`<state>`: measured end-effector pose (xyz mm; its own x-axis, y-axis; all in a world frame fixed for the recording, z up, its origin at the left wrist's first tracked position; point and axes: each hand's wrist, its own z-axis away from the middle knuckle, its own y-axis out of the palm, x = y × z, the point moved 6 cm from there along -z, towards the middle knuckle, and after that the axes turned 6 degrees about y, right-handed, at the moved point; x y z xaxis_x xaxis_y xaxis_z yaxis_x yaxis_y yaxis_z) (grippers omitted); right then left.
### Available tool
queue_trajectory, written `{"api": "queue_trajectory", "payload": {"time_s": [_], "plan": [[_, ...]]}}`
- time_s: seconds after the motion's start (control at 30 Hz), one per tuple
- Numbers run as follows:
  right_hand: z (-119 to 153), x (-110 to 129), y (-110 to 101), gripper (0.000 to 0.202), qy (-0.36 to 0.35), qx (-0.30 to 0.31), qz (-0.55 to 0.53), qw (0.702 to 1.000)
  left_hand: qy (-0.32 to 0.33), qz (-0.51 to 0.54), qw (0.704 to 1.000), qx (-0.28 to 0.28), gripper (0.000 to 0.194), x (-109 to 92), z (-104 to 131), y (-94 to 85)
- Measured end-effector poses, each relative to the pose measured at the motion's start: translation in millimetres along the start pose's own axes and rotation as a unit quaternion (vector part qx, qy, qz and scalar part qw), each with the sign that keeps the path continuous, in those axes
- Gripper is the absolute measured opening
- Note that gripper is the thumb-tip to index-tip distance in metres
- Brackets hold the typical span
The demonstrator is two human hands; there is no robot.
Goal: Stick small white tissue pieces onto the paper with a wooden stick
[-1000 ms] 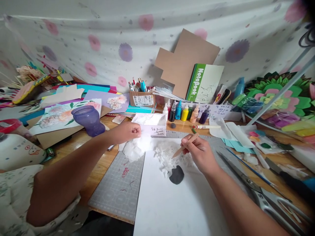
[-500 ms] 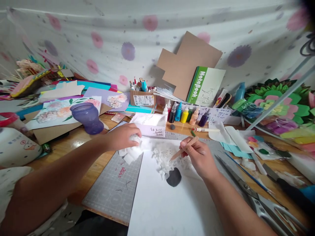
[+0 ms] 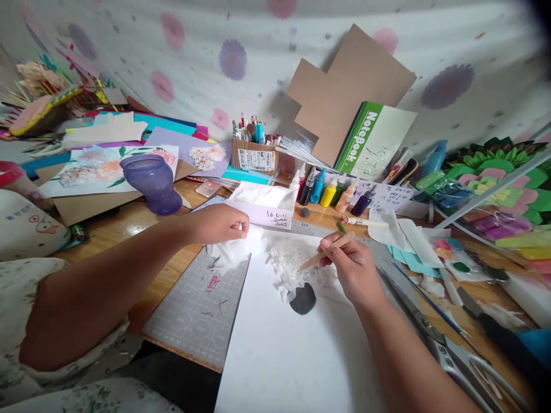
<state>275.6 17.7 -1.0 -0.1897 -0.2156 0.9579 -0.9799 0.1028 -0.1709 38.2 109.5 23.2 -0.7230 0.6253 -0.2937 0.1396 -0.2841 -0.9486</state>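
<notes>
Head view, and here we are with 2 bare hands at work over a white sheet [image 3: 288, 361]. The right hand [image 3: 353, 265] is clamped on a wooden stick [image 3: 313, 259], gripped between thumb and fingers, its pointed end down at a ruffled cluster of white paper pieces [image 3: 282, 261] on the sheet. Just below that cluster, nearer the person, sits 1 black round patch [image 3: 302, 299], its upper edge meeting the white ruffles.

Over to the left hand [image 3: 219, 222]: thumb and fingertips are drawn together, right above a heap of thin white paper [image 3: 228, 255] beside the sheet; whether a scrap is pinched in there, I cannot tell. That heap lies at the far end of a gray cutting mat [image 3: 193, 315], and the sheet overlaps the mat.

Beyond the hands, an open white box [image 3: 260, 213] with handwriting on its front stands near the cluster, and to its right comes a line of 8 small color bottles [image 3: 329, 194]. Behind them, a green-and-white notebook [image 3: 374, 140] leans on brown cardboard [image 3: 348, 92]. A purple translucent vase [image 3: 155, 186] stands out past the left forearm, and large scissors [image 3: 441, 347] lie open to the right of the right forearm.
</notes>
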Motion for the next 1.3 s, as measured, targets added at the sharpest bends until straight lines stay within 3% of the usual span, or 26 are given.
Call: {"api": "queue_trajectory", "payload": {"time_s": [0.17, 0.27, 0.53, 0.7, 0.77, 0.87, 0.97, 1.07, 1.2, 1.3], "plan": [[0, -1, 0, 0.027, 0.003, -0.003, -0.003, 1.0, 0.007, 0.084, 0.996, 0.04, 0.031, 12, 2, 9.5], [1, 0, -1, 0.026, 0.007, -0.003, -0.003, 1.0, 0.008, 0.096, 0.995, 0.026, 0.032, 16, 4, 11.0], [-1, -1, 1, 0.026, -0.004, 0.008, -0.028, 1.0, -0.02, -0.01, 0.993, -0.118, 0.019, 11, 10, -19.2], [0, 9, 1, 0.025, 0.013, 0.06, -0.037, 0.997, 0.009, -0.123, 0.955, -0.27, 0.023, -14, 27, -44.6], [1, 12, 2, 0.024, 0.031, 0.101, -0.033, 0.994, 0.042, -0.09, 0.951, -0.294, 0.023, -31, 28, -39.3], [-1, 11, 4, 0.021, 0.051, 0.138, -0.004, 0.989, 0.081, 0.012, 0.959, -0.271, 0.02, -59, 19, -17.9], [-3, 7, 1, 0.019, 0.053, 0.124, 0.035, 0.99, 0.091, 0.086, 0.964, -0.235, 0.019, -85, 4, 3.3], [-4, 5, -2, 0.018, 0.053, 0.118, 0.037, 0.991, 0.102, 0.092, 0.961, -0.239, 0.019, -104, -5, 12.0], [-4, 5, 4, 0.019, 0.051, 0.15, 0.051, 0.986, 0.093, 0.107, 0.953, -0.268, 0.021, -107, -6, 17.7], [-6, 5, 6, 0.019, 0.04, 0.141, 0.061, 0.987, 0.093, 0.147, 0.952, -0.253, 0.02, -102, -6, 27.5]]}}
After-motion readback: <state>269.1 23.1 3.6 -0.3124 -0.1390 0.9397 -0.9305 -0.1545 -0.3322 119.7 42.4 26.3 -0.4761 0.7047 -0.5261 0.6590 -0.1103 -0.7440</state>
